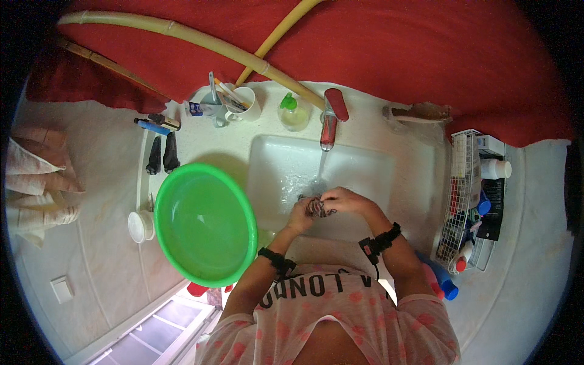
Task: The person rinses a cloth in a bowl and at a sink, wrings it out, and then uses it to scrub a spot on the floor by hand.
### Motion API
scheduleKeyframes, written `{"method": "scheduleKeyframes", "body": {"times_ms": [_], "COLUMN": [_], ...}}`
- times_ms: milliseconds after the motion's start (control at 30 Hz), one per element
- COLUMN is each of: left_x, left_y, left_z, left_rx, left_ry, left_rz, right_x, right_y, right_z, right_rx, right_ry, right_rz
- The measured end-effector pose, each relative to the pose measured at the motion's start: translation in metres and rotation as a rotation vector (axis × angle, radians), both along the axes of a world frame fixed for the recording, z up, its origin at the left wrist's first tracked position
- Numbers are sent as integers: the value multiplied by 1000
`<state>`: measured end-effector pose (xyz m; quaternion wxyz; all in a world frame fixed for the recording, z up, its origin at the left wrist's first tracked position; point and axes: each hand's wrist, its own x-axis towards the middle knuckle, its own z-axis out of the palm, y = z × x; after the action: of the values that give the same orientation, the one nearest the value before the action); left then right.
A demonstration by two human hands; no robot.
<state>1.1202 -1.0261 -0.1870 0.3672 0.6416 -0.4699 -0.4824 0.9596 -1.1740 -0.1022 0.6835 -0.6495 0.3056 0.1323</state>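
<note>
Over the white sink basin (273, 182), my left hand (302, 215) grips a small dark patterned cloth (319, 207). My right hand (342, 200) is on the cloth's right side, its fingers closed on the fabric. Water runs from the red-handled faucet (328, 132) into the basin just beyond my hands, and the water's surface there is rippled. A large green plastic basin (205, 223) stands on the counter left of the sink. Some fingers of both hands are hidden by the cloth and by each other.
Behind the sink stand a soap pump bottle (293, 116) and a white mug (246, 105) with toothbrushes. A white wire basket (463, 182) of bottles is at the right. Two black brushes or handles (170, 155) lie at the left. Bamboo poles (214, 45) cross a red cloth (410, 50).
</note>
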Motion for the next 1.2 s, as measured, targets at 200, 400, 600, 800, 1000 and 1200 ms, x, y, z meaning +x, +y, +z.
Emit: {"method": "scheduleKeyframes", "body": {"times_ms": [200, 400, 600, 800, 1000, 1200], "left_x": [18, 26, 38, 25, 20, -1], "left_y": [-5, -13, -16, -7, 0, -24], "left_z": [22, 42, 17, -19, -26, 17], "left_rx": [-90, -248, 486, 727, 728, 925], "left_ry": [-214, -507, 290, 701, 884, 1011], "left_rz": [257, 308, 712, 861, 860, 847], "right_x": [-27, -54, -54, -10, -55, -9], "right_y": [-25, -24, -9, 53, 34, 64], "right_z": [31, -43, -101, -140, -183, -156], "right_rx": [-186, -551, -793, -534, -408, -188], "right_ry": [75, 95, 258, 402, 424, 257], "right_rz": [-328, -391, -257, -142, -420, -401]}}
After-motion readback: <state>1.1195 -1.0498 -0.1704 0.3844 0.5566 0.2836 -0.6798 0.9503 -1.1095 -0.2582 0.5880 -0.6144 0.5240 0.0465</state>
